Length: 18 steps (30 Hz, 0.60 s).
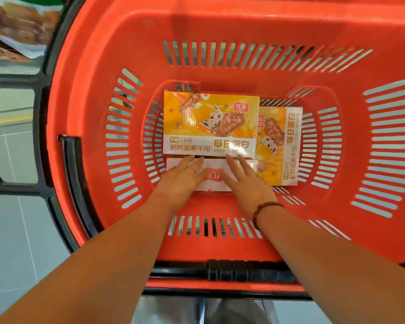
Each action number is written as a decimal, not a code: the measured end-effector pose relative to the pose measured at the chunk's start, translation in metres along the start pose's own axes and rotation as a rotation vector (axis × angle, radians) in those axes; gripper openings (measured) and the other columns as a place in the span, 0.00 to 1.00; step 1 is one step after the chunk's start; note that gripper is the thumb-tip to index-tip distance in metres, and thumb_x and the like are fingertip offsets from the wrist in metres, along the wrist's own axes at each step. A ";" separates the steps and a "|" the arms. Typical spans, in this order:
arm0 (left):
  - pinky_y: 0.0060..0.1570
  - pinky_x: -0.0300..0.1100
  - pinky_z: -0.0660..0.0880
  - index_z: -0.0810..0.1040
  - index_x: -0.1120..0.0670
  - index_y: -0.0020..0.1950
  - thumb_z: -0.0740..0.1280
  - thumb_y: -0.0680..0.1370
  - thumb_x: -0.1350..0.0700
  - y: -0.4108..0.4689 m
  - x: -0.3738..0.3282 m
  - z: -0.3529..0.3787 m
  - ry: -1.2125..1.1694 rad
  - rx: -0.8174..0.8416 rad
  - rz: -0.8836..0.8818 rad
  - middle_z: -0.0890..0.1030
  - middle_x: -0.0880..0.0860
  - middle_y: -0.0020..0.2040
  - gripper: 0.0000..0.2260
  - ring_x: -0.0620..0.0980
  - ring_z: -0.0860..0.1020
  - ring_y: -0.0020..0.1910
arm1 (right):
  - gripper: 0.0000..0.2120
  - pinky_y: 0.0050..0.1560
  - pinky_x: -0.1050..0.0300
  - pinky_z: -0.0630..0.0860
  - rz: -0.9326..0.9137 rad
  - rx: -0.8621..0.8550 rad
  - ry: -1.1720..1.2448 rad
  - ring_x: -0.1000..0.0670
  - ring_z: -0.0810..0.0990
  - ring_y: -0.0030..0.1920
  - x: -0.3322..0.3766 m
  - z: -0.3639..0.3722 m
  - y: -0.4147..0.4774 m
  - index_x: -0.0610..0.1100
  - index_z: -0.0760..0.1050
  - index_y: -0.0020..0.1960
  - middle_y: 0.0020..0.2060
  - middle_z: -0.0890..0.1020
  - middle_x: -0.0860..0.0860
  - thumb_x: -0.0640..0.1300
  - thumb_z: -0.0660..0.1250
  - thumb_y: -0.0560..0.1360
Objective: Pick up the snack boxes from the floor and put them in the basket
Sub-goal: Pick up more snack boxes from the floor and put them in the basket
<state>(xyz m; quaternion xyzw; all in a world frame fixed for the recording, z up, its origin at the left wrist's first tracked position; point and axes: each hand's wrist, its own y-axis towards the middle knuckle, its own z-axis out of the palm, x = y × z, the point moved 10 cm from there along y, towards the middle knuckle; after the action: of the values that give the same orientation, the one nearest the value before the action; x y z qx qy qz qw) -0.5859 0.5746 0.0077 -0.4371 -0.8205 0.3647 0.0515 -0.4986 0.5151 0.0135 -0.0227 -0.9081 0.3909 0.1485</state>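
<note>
Head cam, looking straight down into the red basket [220, 43]. Three snack boxes are already in the bottom: a top box [211, 123] lying flat with its orange face up, a side box [279, 146] to its right partly tucked under it, and a white box [214, 175] nearer the person, right under the hands.

Left hand [185, 176] and right hand [246, 181] both lie palm-down on the white box, fingers [191, 161] spread and flat, tips reaching the near edge of the top box. Nothing is pinched, more like pressing or nudging it into place.

Handling-wise, I'd guess these are light printed cardboard cartons: stiff enough to hold shape, glossy so a bit slippery, and crushable if you squeeze the broad faces. Best grip is probably the two short ends or long edges, one hand each side. No box visible on the floor from here, so can't tell if any are left.
</note>
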 end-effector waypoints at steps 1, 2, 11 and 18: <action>0.66 0.53 0.64 0.53 0.49 0.76 0.58 0.77 0.66 0.001 0.000 0.007 0.024 0.044 0.026 0.47 0.53 0.77 0.30 0.55 0.46 0.76 | 0.35 0.70 0.51 0.62 -0.066 0.047 -0.010 0.46 0.38 0.76 0.006 0.005 0.000 0.51 0.45 0.76 0.76 0.36 0.51 0.30 0.55 0.76; 0.68 0.55 0.61 0.53 0.50 0.76 0.59 0.77 0.66 0.003 0.003 0.016 0.039 0.075 0.039 0.47 0.53 0.77 0.30 0.55 0.45 0.76 | 0.34 0.72 0.51 0.58 -0.107 0.098 -0.016 0.48 0.39 0.76 0.010 0.013 0.001 0.50 0.45 0.76 0.76 0.38 0.52 0.31 0.54 0.76; 0.71 0.57 0.51 0.53 0.53 0.76 0.51 0.81 0.61 0.020 0.014 0.042 -0.084 0.231 -0.029 0.45 0.54 0.77 0.23 0.55 0.42 0.75 | 0.36 0.72 0.54 0.54 -0.078 0.274 -0.017 0.52 0.39 0.76 0.000 0.042 0.015 0.51 0.42 0.77 0.75 0.36 0.54 0.31 0.55 0.76; 0.63 0.51 0.69 0.66 0.50 0.71 0.63 0.75 0.62 -0.001 0.005 -0.004 -0.209 0.034 -0.089 0.62 0.56 0.73 0.24 0.55 0.59 0.71 | 0.38 0.70 0.49 0.60 0.035 0.144 -0.004 0.47 0.47 0.76 -0.006 0.003 -0.012 0.51 0.47 0.76 0.76 0.42 0.50 0.32 0.61 0.73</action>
<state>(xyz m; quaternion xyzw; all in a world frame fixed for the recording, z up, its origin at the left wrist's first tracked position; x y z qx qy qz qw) -0.5883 0.5803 0.0101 -0.3588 -0.8337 0.4197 -0.0110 -0.4932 0.5039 0.0189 -0.0269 -0.8774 0.4576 0.1413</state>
